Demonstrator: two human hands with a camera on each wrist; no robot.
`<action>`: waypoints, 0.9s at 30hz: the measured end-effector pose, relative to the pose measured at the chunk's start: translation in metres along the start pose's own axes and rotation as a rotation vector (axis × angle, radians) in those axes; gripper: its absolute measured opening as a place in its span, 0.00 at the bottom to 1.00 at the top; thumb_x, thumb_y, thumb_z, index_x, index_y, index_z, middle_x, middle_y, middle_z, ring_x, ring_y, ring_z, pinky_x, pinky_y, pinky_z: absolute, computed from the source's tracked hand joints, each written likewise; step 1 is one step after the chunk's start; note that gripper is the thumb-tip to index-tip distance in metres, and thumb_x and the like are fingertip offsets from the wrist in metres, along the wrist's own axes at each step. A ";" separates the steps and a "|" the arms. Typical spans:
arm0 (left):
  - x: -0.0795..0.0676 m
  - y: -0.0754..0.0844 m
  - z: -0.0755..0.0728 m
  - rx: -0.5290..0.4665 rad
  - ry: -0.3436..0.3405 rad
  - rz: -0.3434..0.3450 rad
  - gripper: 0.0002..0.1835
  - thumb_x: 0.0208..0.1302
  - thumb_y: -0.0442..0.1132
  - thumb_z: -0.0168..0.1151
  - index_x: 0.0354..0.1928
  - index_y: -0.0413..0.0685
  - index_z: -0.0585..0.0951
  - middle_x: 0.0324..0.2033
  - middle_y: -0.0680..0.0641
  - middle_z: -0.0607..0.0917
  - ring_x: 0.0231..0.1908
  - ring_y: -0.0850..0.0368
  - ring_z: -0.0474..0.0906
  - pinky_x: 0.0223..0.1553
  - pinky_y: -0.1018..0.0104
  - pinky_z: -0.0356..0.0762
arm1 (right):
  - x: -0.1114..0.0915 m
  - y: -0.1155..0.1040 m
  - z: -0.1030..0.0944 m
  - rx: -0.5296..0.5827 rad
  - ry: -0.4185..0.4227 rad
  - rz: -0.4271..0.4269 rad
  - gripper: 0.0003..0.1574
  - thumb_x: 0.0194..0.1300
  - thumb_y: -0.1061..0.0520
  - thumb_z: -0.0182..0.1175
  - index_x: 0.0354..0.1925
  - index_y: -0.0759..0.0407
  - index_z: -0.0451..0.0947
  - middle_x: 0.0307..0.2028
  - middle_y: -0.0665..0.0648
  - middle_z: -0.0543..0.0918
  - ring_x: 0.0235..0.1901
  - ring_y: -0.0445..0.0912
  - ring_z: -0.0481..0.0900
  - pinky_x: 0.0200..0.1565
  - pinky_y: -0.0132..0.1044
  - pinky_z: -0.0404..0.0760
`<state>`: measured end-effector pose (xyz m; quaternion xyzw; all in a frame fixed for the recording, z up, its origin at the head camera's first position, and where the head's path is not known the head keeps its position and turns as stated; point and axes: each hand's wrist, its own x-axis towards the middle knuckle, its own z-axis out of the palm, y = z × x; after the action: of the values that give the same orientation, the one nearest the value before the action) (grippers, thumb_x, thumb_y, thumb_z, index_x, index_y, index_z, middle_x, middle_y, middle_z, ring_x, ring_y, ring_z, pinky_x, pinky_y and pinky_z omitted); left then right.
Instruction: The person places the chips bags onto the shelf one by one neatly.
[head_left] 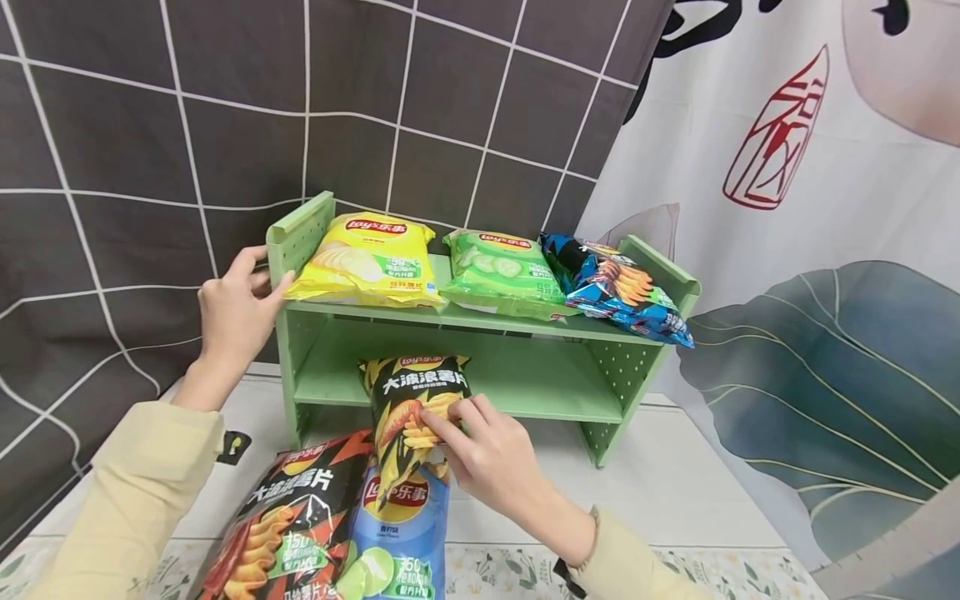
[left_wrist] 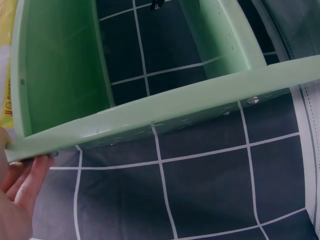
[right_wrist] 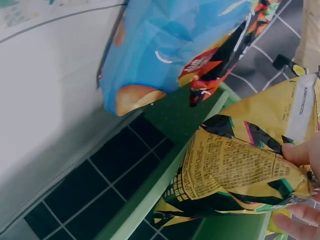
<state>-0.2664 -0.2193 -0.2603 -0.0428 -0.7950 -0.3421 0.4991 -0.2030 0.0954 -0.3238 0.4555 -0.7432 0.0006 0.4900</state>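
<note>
My left hand (head_left: 234,312) grips the left side panel of a green two-tier shelf (head_left: 517,379), thumb at the front edge and fingers behind. The left wrist view shows the fingers (left_wrist: 34,182) round the edge of the green panel (left_wrist: 150,110). With my right hand (head_left: 495,458) I hold a black-and-gold bag of Lay's chips (head_left: 408,385) in front of the lower tier, its printed front facing the head camera. From the right wrist, the gold back of that bag (right_wrist: 235,165) shows, with my thumb (right_wrist: 300,152) pressed on it.
On the top tier lie a yellow chip bag (head_left: 367,262), a green one (head_left: 502,275) and a blue-black one (head_left: 618,287). A red-and-black bag (head_left: 288,525) and a blue lime bag (head_left: 401,533) stand before the shelf on the white table (head_left: 675,492).
</note>
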 end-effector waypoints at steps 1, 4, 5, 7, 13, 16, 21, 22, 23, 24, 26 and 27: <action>0.000 0.000 0.000 0.000 0.000 -0.001 0.19 0.60 0.34 0.65 0.53 0.34 0.77 0.40 0.33 0.85 0.38 0.34 0.83 0.34 0.59 0.64 | 0.001 0.000 0.000 -0.006 0.015 0.006 0.23 0.51 0.58 0.69 0.49 0.51 0.82 0.32 0.48 0.78 0.28 0.42 0.73 0.21 0.26 0.69; 0.000 0.000 0.000 -0.001 0.004 0.001 0.19 0.60 0.34 0.65 0.53 0.34 0.77 0.40 0.33 0.85 0.38 0.34 0.83 0.35 0.56 0.65 | 0.003 0.000 0.001 -0.012 0.046 0.013 0.18 0.54 0.53 0.70 0.45 0.51 0.83 0.32 0.47 0.83 0.29 0.41 0.78 0.24 0.27 0.75; 0.000 0.000 0.000 0.000 0.006 0.003 0.19 0.60 0.34 0.65 0.52 0.34 0.77 0.39 0.33 0.85 0.38 0.34 0.83 0.35 0.55 0.65 | 0.003 0.000 0.002 -0.013 0.051 0.014 0.17 0.54 0.52 0.69 0.44 0.51 0.83 0.33 0.46 0.84 0.29 0.41 0.79 0.25 0.28 0.76; 0.000 0.000 0.001 0.000 0.010 0.007 0.19 0.60 0.34 0.65 0.52 0.33 0.77 0.39 0.33 0.85 0.37 0.33 0.83 0.34 0.54 0.65 | 0.004 0.000 0.003 -0.014 0.054 0.016 0.14 0.55 0.51 0.68 0.42 0.51 0.83 0.34 0.46 0.86 0.31 0.40 0.81 0.27 0.28 0.78; 0.000 -0.001 0.001 -0.003 0.012 0.018 0.19 0.60 0.34 0.65 0.52 0.33 0.77 0.39 0.33 0.85 0.36 0.33 0.83 0.34 0.54 0.64 | 0.003 -0.002 0.010 -0.017 0.029 0.015 0.16 0.54 0.51 0.70 0.42 0.52 0.84 0.36 0.47 0.87 0.36 0.42 0.84 0.31 0.28 0.81; 0.000 0.000 0.001 -0.005 0.012 0.017 0.19 0.60 0.34 0.65 0.52 0.33 0.77 0.39 0.32 0.85 0.37 0.33 0.83 0.35 0.52 0.66 | 0.004 -0.003 0.012 -0.018 0.002 0.022 0.17 0.53 0.51 0.71 0.43 0.52 0.84 0.39 0.48 0.88 0.40 0.44 0.85 0.34 0.31 0.82; 0.001 0.001 0.000 -0.007 0.008 0.009 0.19 0.60 0.34 0.65 0.52 0.33 0.77 0.39 0.32 0.85 0.39 0.34 0.83 0.36 0.52 0.67 | 0.006 -0.005 0.015 -0.005 -0.029 0.034 0.19 0.55 0.52 0.70 0.46 0.54 0.83 0.42 0.50 0.88 0.43 0.48 0.86 0.37 0.34 0.83; 0.001 0.001 0.000 -0.007 0.007 0.008 0.19 0.60 0.34 0.65 0.52 0.33 0.77 0.39 0.32 0.85 0.39 0.34 0.83 0.36 0.53 0.67 | 0.007 -0.005 0.016 -0.003 -0.035 0.033 0.19 0.56 0.52 0.69 0.47 0.54 0.82 0.43 0.50 0.88 0.44 0.48 0.86 0.37 0.34 0.83; 0.001 0.001 0.000 -0.007 0.007 0.007 0.19 0.60 0.33 0.65 0.52 0.33 0.77 0.39 0.33 0.85 0.39 0.34 0.83 0.36 0.53 0.67 | 0.008 -0.005 0.017 -0.005 -0.039 0.030 0.19 0.56 0.52 0.69 0.47 0.54 0.82 0.43 0.50 0.88 0.44 0.47 0.87 0.37 0.34 0.83; 0.001 0.001 0.000 -0.007 0.006 0.006 0.19 0.60 0.33 0.65 0.52 0.34 0.77 0.39 0.33 0.85 0.38 0.34 0.83 0.36 0.53 0.67 | 0.009 -0.005 0.018 -0.006 -0.044 0.027 0.19 0.57 0.51 0.68 0.47 0.54 0.82 0.43 0.50 0.88 0.44 0.47 0.87 0.36 0.34 0.83; 0.001 0.001 0.001 -0.010 0.007 0.008 0.19 0.60 0.34 0.65 0.52 0.34 0.77 0.39 0.32 0.85 0.38 0.34 0.83 0.37 0.52 0.67 | 0.012 -0.006 0.021 -0.008 -0.065 0.026 0.19 0.58 0.50 0.67 0.48 0.54 0.81 0.44 0.50 0.88 0.44 0.46 0.86 0.34 0.33 0.83; 0.001 0.001 0.001 -0.012 0.006 0.008 0.19 0.60 0.34 0.65 0.52 0.34 0.77 0.39 0.33 0.85 0.38 0.34 0.83 0.37 0.51 0.67 | 0.013 -0.006 0.023 -0.010 -0.076 0.027 0.19 0.59 0.49 0.66 0.49 0.53 0.81 0.44 0.50 0.88 0.44 0.46 0.86 0.33 0.33 0.83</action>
<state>-0.2670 -0.2184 -0.2595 -0.0480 -0.7912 -0.3450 0.5026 -0.2169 0.0733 -0.3286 0.4425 -0.7674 -0.0139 0.4638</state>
